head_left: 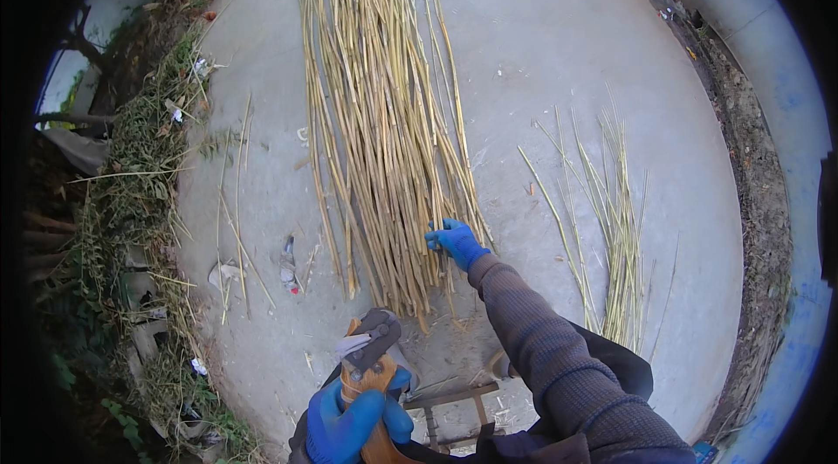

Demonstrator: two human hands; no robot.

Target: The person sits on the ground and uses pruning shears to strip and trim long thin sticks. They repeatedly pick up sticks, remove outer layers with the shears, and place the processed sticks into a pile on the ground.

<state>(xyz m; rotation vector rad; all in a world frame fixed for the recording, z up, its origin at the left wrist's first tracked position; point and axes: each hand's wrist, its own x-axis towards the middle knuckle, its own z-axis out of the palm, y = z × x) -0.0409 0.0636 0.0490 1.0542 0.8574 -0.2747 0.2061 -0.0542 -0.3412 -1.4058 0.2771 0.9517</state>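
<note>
Low in the head view, my left hand [349,420], in a blue glove, grips a wooden-handled cutter [371,368]. The tool has a dark metal head with a pale blade, pointing up and away from me. My right hand [458,241], also gloved in blue, reaches forward in a brown ribbed sleeve. Its fingers close around a cane at the near right edge of a big bundle of long tan canes [384,132]. The canes lie lengthwise on the ground, their near ends uneven and facing me. The fingertips are partly hidden among the canes.
A smaller pile of thin greenish canes [621,246] lies to the right. Loose stalks [237,228] and a crumpled clear bottle [288,265] are on the left. Weeds [140,202] line the left edge; a pale wall [786,115] bounds the right. A brown metal frame [454,398] stands below me.
</note>
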